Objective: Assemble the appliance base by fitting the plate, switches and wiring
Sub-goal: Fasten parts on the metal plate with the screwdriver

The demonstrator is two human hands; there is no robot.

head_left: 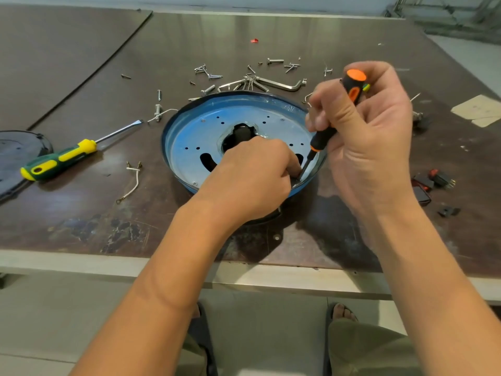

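Note:
A round blue-filmed metal plate (206, 126) lies in a dark base on the table, with a black hub (241, 132) in its central hole. My right hand (363, 126) grips a black and orange screwdriver (339, 115), held nearly upright, its tip down at the plate's near right rim. My left hand (254, 177) rests on the plate beside that tip, fingers curled down at the rim; what they hold is hidden. A short white wire (132, 180) with terminals lies left of the base. Black and red switches (433, 183) lie at the right.
A green and yellow flat screwdriver (62, 158) lies to the left, near a dark cover (16, 158) at the table's left edge. Several loose screws, bolts (275, 61) and a bent metal wrench (282, 84) lie behind the base. Paper scraps (479, 109) sit far right.

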